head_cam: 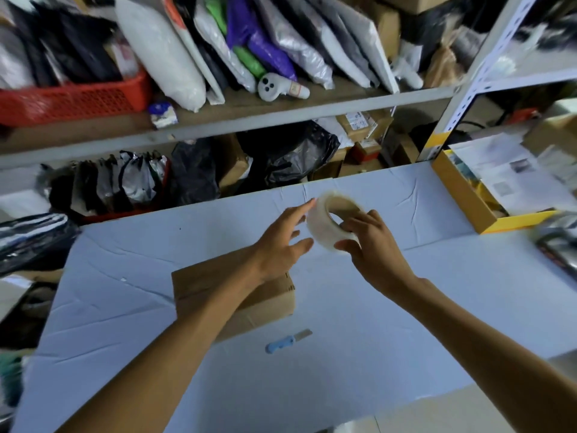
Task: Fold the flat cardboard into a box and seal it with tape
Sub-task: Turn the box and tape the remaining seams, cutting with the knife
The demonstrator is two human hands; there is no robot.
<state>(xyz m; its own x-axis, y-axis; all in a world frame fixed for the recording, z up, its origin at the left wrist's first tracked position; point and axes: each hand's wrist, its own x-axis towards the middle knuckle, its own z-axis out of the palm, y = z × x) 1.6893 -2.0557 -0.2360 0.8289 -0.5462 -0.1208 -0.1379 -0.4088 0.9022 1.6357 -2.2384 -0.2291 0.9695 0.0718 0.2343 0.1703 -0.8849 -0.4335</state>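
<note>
There is one view only, from a camera sitting on the person's head and looking forward and down. It is taking in the pale tabletop [359, 354] from close above, with both forearms reaching in from the bottom edge and the hands meeting near the middle of the frame. It is facing a rack of shelves [237, 118] standing just behind the tabletop, which is filling the upper half. The wide lens is bending the edges, so the shelf post at right is leaning inward.
</note>
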